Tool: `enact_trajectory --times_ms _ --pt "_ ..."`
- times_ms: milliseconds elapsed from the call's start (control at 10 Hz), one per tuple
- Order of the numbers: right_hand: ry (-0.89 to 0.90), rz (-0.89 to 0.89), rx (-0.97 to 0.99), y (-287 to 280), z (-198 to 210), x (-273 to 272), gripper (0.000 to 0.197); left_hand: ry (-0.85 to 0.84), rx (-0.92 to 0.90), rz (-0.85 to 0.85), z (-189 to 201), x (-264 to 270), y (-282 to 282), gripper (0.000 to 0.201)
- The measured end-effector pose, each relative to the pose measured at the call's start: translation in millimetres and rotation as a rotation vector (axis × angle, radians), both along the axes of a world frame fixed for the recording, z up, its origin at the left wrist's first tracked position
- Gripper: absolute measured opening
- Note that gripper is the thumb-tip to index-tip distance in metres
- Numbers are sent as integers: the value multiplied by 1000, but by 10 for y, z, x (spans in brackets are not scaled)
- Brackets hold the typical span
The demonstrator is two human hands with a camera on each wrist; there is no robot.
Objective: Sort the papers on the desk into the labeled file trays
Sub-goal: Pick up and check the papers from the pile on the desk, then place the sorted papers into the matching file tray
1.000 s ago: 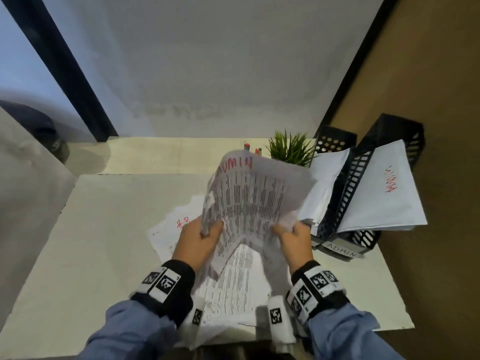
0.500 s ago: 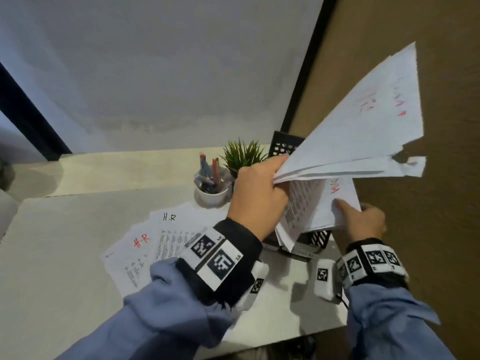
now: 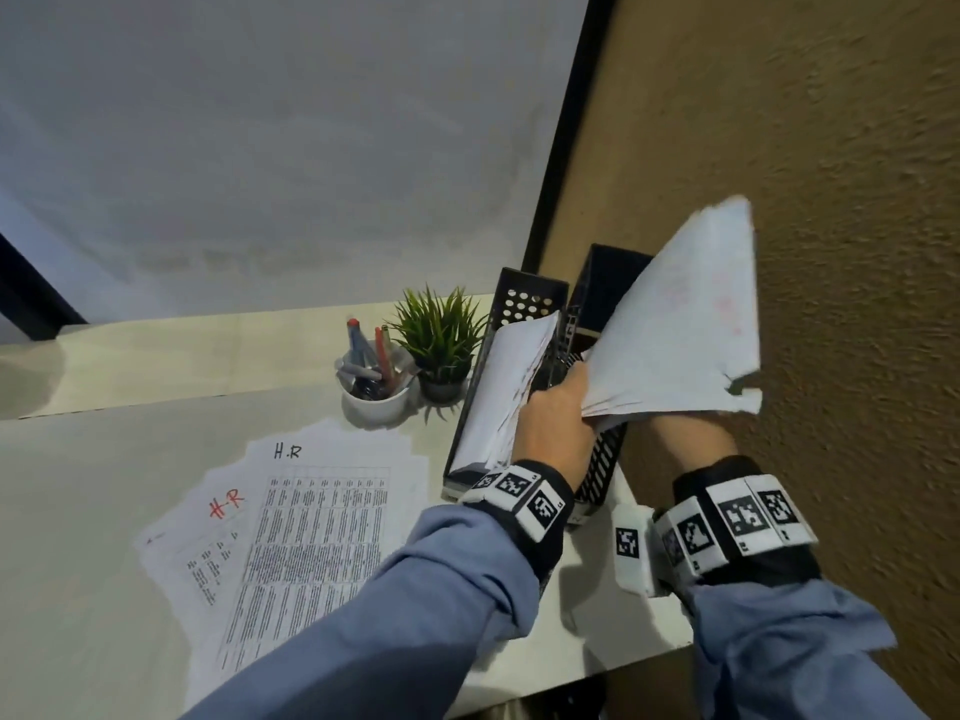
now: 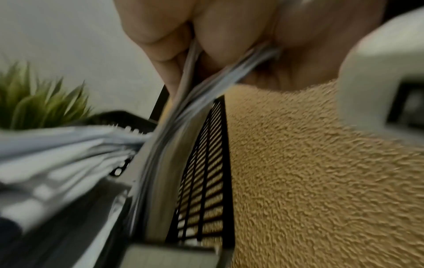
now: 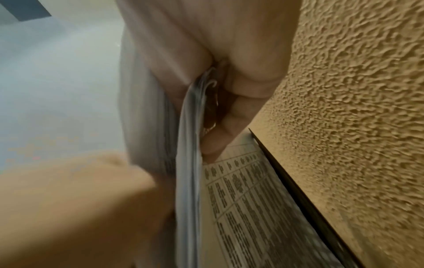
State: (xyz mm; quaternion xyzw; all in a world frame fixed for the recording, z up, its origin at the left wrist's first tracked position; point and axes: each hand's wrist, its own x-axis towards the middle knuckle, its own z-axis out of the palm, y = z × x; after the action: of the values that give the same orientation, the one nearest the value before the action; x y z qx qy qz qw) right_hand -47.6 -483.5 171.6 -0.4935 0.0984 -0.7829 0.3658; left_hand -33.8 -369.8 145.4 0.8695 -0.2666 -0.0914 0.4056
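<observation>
So we've got both hands on one stack of papers [image 3: 680,324], held up over the right tray [image 3: 605,449] at the desk's [image 3: 104,511] right edge, right next to the brown wall [image 3: 831,200]. Our left hand [image 3: 556,423] has its fingers [image 4: 160,45] clamped on the stack's lower corner, thumb on one side and the rest curled on the other. Our right hand [image 3: 680,439] sits under the stack, and the right wrist view shows its fingers [image 5: 231,116] curled around the sheet edges too. The stack tilts up and away toward the wall, and its far corner looks torn. The left tray [image 3: 524,298] beside it already holds a bunch of sheets [image 3: 509,387] leaning inside. Two papers marked H.R [image 3: 291,511] lie flat on the desk, well apart from the trays, one in black ink and one in red. A white pen cup [image 3: 374,402] and a small potted plant [image 3: 441,340] stand just left of the trays.
</observation>
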Motion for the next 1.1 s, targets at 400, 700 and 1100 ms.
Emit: enact_trajectory --times_ms 400,700,1100 --pt "1618 258 254 139 -62 -300 42 175 239 -107 -352 153 -205 39" --pt "1462 173 250 224 68 -242 43 195 -73 -140 -237 73 493 63" --pt "1771 849 291 1773 -1260 -228 29 492 348 857 -1547 250 3003 59"
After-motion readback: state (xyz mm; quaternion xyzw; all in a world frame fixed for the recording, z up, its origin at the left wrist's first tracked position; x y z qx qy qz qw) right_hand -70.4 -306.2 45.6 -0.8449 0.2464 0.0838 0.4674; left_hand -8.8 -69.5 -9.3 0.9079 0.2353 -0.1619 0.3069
